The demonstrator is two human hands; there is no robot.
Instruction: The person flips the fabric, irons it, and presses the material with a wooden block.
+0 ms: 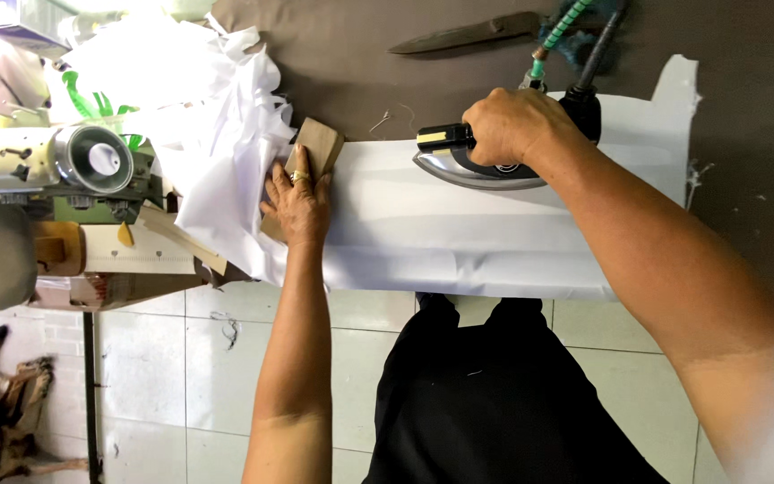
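A long piece of white fabric [459, 224] lies flat across the brown ironing surface [360, 63]. My right hand [512, 125] grips the handle of a steam iron [472, 166], whose sole rests on the fabric near its far edge. My left hand [299, 202] lies palm down on a small wooden block [320, 143] that sits on the left end of the fabric. A ring shows on one finger of that hand.
A heap of loose white fabric [190, 81] lies left of the block. A sewing machine [47, 161] stands at the far left. Large shears [468, 34] lie at the back of the surface. Hoses [575, 36] run up from the iron. A dog [2, 412] lies on the tiled floor.
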